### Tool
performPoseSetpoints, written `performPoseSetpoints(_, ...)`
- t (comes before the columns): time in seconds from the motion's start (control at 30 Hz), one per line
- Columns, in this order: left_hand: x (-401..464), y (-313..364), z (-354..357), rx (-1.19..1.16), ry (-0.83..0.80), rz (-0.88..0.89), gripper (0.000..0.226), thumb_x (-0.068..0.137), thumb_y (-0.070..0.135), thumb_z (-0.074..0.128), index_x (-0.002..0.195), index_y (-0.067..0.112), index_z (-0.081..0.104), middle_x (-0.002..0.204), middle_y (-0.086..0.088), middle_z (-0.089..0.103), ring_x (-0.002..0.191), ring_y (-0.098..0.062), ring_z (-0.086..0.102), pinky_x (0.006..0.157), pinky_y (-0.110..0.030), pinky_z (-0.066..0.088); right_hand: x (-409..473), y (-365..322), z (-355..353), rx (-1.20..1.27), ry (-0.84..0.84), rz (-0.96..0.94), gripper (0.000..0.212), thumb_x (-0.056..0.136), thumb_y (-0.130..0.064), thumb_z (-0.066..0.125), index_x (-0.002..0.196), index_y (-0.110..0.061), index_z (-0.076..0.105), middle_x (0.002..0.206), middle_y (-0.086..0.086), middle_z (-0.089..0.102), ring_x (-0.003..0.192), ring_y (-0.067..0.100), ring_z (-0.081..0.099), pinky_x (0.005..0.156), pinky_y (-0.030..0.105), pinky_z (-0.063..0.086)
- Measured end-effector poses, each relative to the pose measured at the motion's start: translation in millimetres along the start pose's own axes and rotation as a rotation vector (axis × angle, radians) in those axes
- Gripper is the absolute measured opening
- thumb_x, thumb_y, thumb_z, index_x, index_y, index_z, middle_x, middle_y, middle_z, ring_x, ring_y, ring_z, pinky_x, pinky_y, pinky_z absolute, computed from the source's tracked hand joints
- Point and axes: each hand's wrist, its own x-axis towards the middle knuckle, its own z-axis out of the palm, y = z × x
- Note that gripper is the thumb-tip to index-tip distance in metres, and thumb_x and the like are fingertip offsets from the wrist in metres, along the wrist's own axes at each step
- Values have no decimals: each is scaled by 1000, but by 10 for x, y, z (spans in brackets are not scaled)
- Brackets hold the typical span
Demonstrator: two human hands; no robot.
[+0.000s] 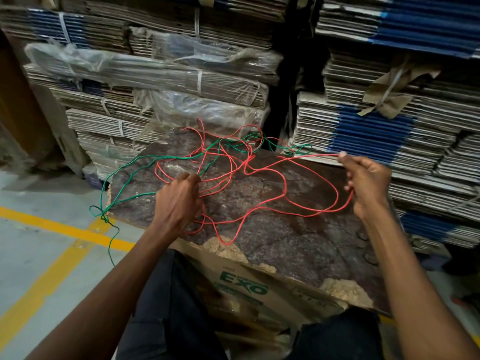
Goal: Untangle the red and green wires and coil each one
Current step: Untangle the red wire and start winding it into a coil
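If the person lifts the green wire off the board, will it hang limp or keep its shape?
The green wire probably droops but keeps some kinks: it lies in wavy bends, and its end hangs over the board edge. It looks thin, so likely light. It crosses the red wire repeatedly, so lifting may drag red loops along.

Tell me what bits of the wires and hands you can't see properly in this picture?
- Head view: the left hand shows only its back, so the fingertips and what they pinch are hidden.
- The red wire and green wire cross near the board's far edge; which lies on top is too fine to tell.
- The right hand covers its stretch of red wire.
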Motion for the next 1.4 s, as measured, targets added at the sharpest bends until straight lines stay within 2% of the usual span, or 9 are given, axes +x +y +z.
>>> performPoseSetpoints(0.17, 18, -23, 1, 49, -63, 9, 16, 86, 21, 57, 100, 18, 66, 100, -8, 63, 83, -41, 65, 59, -43, 49, 71, -38, -164, 108, 172, -62, 22, 84, -27, 74, 68, -19, 62, 38, -15, 38, 35, 1, 27, 35, 15, 23)
performPoseSetpoints(0.27, 20, -16, 5, 89, -103, 7, 16, 87, 24, 56, 98, 17, 66, 101, -8, 62, 84, -40, 65, 60, -42, 49, 78, -42, -205, 115, 187, -93, 23, 84, -30, 74, 68, -19, 63, 40, -16, 36, 35, 2, 25, 35, 14, 21)
performPoseSetpoints(0.5, 60, 147, -98, 42, -115, 65, 21, 85, 27, 61, 103, 19, 68, 109, -7, 65, 95, -37, 65, 67, -41, 51, -32, -15, -176, -55, -101, -15, 17, 89, -29, 69, 76, -19, 65, 43, -13, 38, 36, 1, 27, 36, 13, 22)
performPoseSetpoints(0.67, 129, 476, -171, 8, -127, 147, 26, 89, 34, 57, 111, 25, 67, 114, -3, 66, 101, -34, 64, 72, -39, 51, -125, 29, -150, -117, -296, 71, 21, 95, -28, 60, 96, -8, 68, 46, -5, 43, 34, 4, 26, 34, 13, 23)
performPoseSetpoints(0.9, 155, 978, 29, -32, -418, 324, 46, 93, 47, 52, 136, 32, 49, 138, 0, 53, 122, -29, 56, 92, -41, 48, -159, -90, -243, -75, -418, 118, 22, 97, -29, 55, 99, -10, 67, 47, -3, 45, 30, 2, 22, 34, 11, 20)
performPoseSetpoints(1.03, 102, 976, 354, 22, -569, 329, 47, 95, 44, 48, 140, 29, 41, 144, 2, 46, 124, -30, 54, 94, -43, 48, -73, -201, -443, -81, -382, 144, 20, 99, -26, 52, 98, -10, 66, 46, -4, 45, 29, 1, 21, 34, 10, 19)
performPoseSetpoints(1.23, 69, 893, 455, 57, -479, 332, 50, 99, 38, 40, 148, 31, 30, 154, 7, 36, 142, -24, 33, 108, -50, 37, 69, -152, -610, -389, -118, -85, 18, 94, -26, 62, 92, -13, 73, 38, -8, 46, 33, 2, 30, 37, 17, 22)
performPoseSetpoints(1.33, 77, 881, 425, 91, -424, 309, 51, 98, 34, 41, 148, 29, 30, 151, 8, 41, 141, -23, 34, 108, -51, 37, 104, -112, -593, -569, 17, -260, 24, 91, -32, 65, 96, -11, 76, 54, 0, 59, 42, 0, 44, 51, 24, 34)
performPoseSetpoints(1.4, 73, 826, 401, 101, -397, 288, 50, 99, 32, 40, 148, 29, 30, 152, 9, 40, 142, -22, 33, 108, -51, 37, 99, -94, -593, -684, 68, -345, 29, 91, -36, 64, 99, -11, 76, 71, 6, 68, 60, 11, 59, 60, 29, 42)
